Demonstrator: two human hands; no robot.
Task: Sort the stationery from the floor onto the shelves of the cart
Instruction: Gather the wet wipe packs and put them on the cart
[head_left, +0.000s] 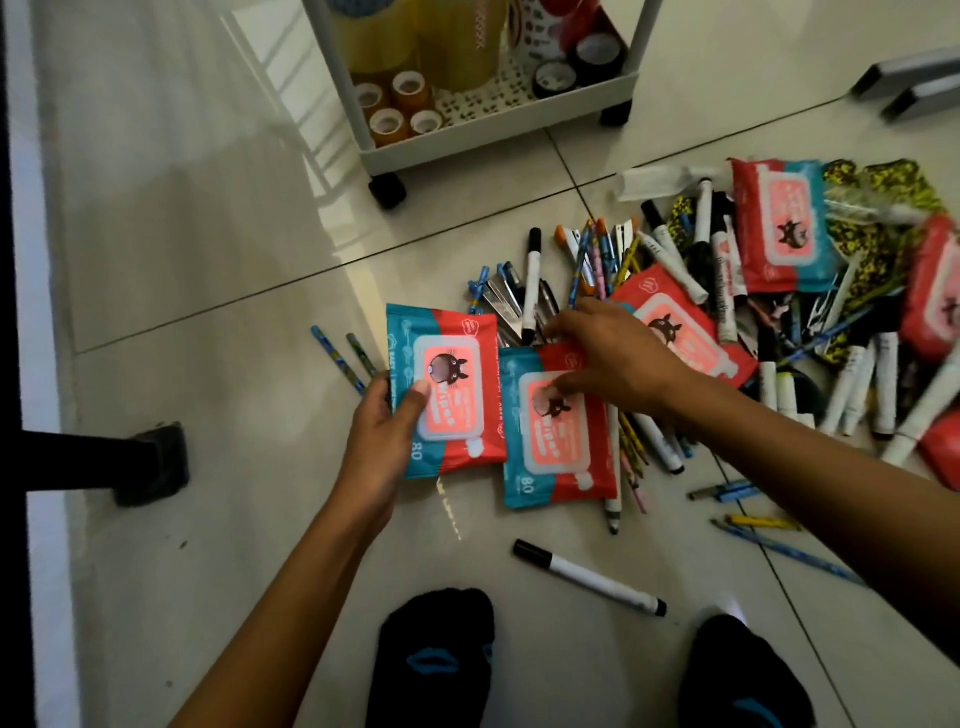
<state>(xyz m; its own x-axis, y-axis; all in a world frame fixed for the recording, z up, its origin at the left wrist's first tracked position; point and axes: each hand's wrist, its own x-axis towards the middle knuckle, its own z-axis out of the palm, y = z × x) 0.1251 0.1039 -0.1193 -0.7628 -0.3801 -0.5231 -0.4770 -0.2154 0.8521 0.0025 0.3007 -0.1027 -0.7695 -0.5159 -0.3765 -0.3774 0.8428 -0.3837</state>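
My left hand (385, 426) grips a red-and-blue wipes pack (457, 364) by its left edge, thumb on the pink lid, just above the floor. My right hand (608, 358) reaches over a second wipes pack (561, 457) lying on the floor, fingers curled at its top edge and thumb touching its lid. Further packs lie in the pile: one (691, 332) behind my right hand, another (779, 228) farther back. Pens, pencils and white markers (582, 265) are strewn across the tiles. The white cart (498, 124) stands at the top, its bottom shelf holding tape rolls (400, 104).
A lone black-capped marker (589, 577) lies near my feet in black socks (436, 660). A dark furniture leg (150, 462) stands at left beside a wall. Two pencils (345, 358) lie left of the held pack. Grey flat objects (914, 83) sit at top right.
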